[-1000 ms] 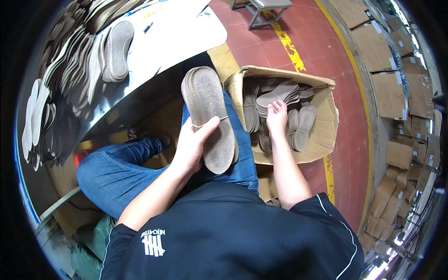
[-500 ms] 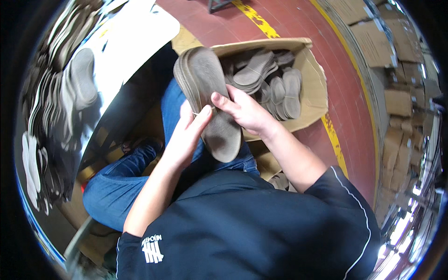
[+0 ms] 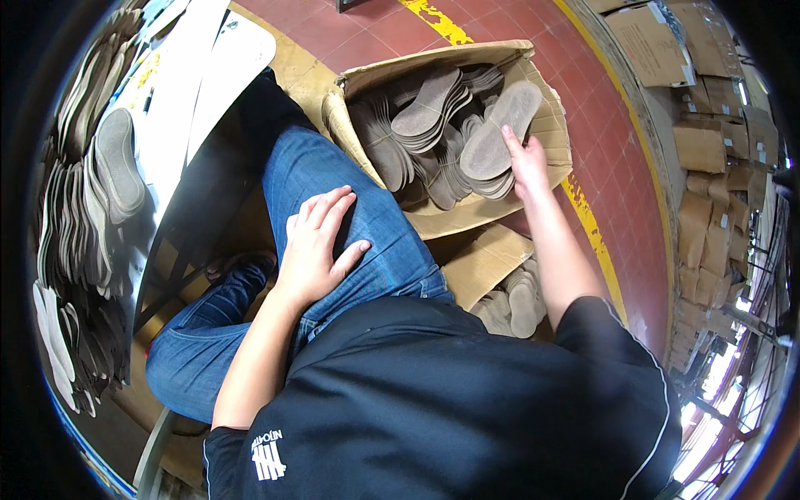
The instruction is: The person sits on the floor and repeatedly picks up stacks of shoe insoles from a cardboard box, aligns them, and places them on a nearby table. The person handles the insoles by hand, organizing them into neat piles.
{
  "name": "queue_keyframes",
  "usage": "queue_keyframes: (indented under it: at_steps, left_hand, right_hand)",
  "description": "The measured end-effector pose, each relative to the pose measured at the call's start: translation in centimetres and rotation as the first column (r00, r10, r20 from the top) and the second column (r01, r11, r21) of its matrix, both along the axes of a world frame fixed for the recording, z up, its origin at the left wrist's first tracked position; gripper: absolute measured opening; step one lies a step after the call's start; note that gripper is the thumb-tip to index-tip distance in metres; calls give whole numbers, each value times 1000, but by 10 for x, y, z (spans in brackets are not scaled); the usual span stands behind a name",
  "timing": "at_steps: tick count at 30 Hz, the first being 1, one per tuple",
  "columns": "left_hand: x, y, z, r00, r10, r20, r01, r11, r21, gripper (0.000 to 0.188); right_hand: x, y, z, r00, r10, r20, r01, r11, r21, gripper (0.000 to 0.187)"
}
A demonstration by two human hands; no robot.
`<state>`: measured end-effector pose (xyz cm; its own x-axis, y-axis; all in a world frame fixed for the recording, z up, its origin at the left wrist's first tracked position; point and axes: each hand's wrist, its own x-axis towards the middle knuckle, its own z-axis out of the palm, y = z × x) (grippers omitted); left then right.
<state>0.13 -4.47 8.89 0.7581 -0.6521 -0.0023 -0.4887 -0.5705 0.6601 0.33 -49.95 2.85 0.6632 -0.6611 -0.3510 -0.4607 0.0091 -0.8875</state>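
Note:
My right hand (image 3: 530, 165) grips the edge of a bundle of grey-brown shoe insoles (image 3: 502, 133) over the right side of an open cardboard box (image 3: 443, 223). Its thumb lies on the top insole; the other fingers are partly hidden along the side. Inside the box are several more insole bundles (image 3: 425, 112), some lying flat and some on edge, with thin bands round them. My left hand (image 3: 315, 242) rests on my jeans-clad thigh, fingers spread and nothing in it.
On the left, a white table (image 3: 212, 79) carries rows of insoles (image 3: 79, 221) and a single insole (image 3: 121, 162). A second cardboard box (image 3: 479, 268) with insoles stands below the first. Stacked cartons (image 3: 704, 146) line the right, beyond a yellow floor line (image 3: 592, 237).
The insole bundle, held before me in both hands, has moved right over the box in my right hand. My left hand has let go and come down on my thigh.

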Motion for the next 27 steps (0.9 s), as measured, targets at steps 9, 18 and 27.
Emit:
queue_keyframes:
  at_steps: [9,18,27]
  left_hand:
    - [5,1,-5,1000,-6,14,7,999,-35,78]
    - [7,2,-9,1000,19,-9,-20,996,-84,75]
    - [10,2,-10,1000,16,2,-15,995,-100,75]
  right_hand:
    - [-16,40,-145,728,235,-645,-503,821,-269,105]
    - [-12,1,-136,546,542,-640,-797,570,-197,118]
    - [-10,13,-87,343,616,-709,-930,327,-167,105]
